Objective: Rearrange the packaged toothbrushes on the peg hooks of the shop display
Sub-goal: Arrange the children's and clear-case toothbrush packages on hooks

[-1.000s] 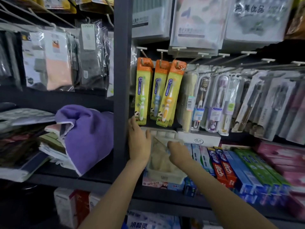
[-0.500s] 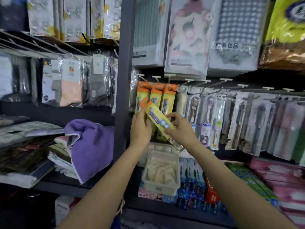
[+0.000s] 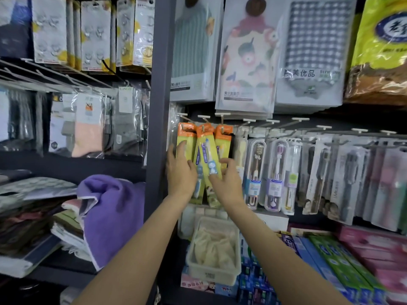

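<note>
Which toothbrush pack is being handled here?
Just right of the dark shelf upright hang three orange-topped yellow packs. It is the middle pack, pinched by the right hand; only it hangs tilted.

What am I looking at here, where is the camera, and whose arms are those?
There is no machine here: the camera sits on a person's head and looks forward and down, so the two bare arms are their own. They face a shop display of peg hooks. The right hand has its grip on a yellow toothbrush pack with an orange top, whose top is at the middle peg hook. The left hand rests with straight fingers against the neighbouring pack. More clear toothbrush packs hang to the right, and a white basket sits on the shelf below.
</note>
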`<move>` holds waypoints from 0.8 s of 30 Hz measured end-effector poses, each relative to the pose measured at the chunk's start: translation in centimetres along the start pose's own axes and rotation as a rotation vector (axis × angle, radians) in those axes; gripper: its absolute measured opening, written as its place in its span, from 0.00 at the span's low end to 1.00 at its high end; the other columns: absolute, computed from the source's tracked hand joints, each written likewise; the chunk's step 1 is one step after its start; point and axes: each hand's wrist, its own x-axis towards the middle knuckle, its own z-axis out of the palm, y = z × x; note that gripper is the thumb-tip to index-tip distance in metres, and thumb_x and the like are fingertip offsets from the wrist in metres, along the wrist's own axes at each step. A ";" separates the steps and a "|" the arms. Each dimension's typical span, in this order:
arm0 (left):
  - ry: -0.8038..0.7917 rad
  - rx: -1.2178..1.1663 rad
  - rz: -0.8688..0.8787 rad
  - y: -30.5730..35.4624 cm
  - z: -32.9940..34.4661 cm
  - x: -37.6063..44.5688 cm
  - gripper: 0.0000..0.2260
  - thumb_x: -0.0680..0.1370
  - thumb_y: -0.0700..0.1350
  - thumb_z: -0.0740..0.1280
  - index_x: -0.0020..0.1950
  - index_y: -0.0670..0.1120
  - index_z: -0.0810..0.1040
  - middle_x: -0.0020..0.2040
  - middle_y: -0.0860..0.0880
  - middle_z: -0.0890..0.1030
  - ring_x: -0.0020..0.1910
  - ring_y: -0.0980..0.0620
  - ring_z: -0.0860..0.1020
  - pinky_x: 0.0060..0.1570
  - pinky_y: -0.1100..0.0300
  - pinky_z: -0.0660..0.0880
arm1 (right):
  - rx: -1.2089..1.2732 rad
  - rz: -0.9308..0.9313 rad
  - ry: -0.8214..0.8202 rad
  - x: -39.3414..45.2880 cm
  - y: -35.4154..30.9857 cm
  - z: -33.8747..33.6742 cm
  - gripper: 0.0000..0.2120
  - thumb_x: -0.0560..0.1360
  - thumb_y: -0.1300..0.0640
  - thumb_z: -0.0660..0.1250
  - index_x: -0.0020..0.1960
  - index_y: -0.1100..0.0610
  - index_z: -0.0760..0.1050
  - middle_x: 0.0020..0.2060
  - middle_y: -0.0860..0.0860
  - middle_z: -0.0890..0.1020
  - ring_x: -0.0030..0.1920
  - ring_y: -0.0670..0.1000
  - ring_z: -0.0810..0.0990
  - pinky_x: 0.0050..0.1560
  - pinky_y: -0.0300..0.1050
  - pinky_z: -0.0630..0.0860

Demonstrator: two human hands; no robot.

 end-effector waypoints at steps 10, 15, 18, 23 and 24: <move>0.026 -0.051 -0.023 -1.2 1.2 1.7 0.32 0.76 0.33 0.60 0.75 0.54 0.54 0.74 0.43 0.56 0.71 0.44 0.60 0.68 0.51 0.61 | -0.199 -0.236 0.051 2.5 -0.1 2.3 0.24 0.76 0.65 0.62 0.70 0.63 0.60 0.63 0.57 0.72 0.62 0.54 0.72 0.54 0.32 0.64; -0.030 -0.111 0.003 -1.8 1.1 2.3 0.32 0.77 0.32 0.61 0.75 0.54 0.53 0.74 0.44 0.57 0.71 0.46 0.62 0.68 0.52 0.64 | -0.210 -0.262 0.072 2.4 0.0 3.0 0.20 0.76 0.66 0.61 0.67 0.62 0.63 0.63 0.56 0.71 0.62 0.54 0.71 0.59 0.41 0.69; -0.025 -0.108 0.022 -1.9 1.2 2.4 0.33 0.76 0.32 0.61 0.75 0.54 0.53 0.71 0.46 0.61 0.67 0.48 0.67 0.62 0.58 0.65 | -0.258 -0.361 0.126 2.8 -0.7 2.2 0.18 0.76 0.67 0.59 0.66 0.63 0.65 0.60 0.55 0.71 0.59 0.52 0.72 0.57 0.37 0.67; 0.019 -0.107 0.028 -1.8 1.6 2.3 0.34 0.76 0.33 0.62 0.75 0.57 0.54 0.69 0.47 0.62 0.64 0.47 0.70 0.63 0.50 0.69 | -0.276 -0.429 0.292 3.9 -1.1 0.0 0.13 0.76 0.67 0.61 0.60 0.61 0.71 0.55 0.54 0.71 0.55 0.50 0.71 0.56 0.39 0.69; 0.036 -0.105 0.035 -1.8 1.6 2.2 0.32 0.76 0.33 0.62 0.75 0.57 0.54 0.70 0.46 0.62 0.65 0.47 0.69 0.64 0.49 0.68 | -0.278 -0.406 0.304 3.8 -0.7 -0.4 0.13 0.76 0.66 0.61 0.60 0.61 0.70 0.56 0.54 0.70 0.56 0.50 0.70 0.56 0.36 0.67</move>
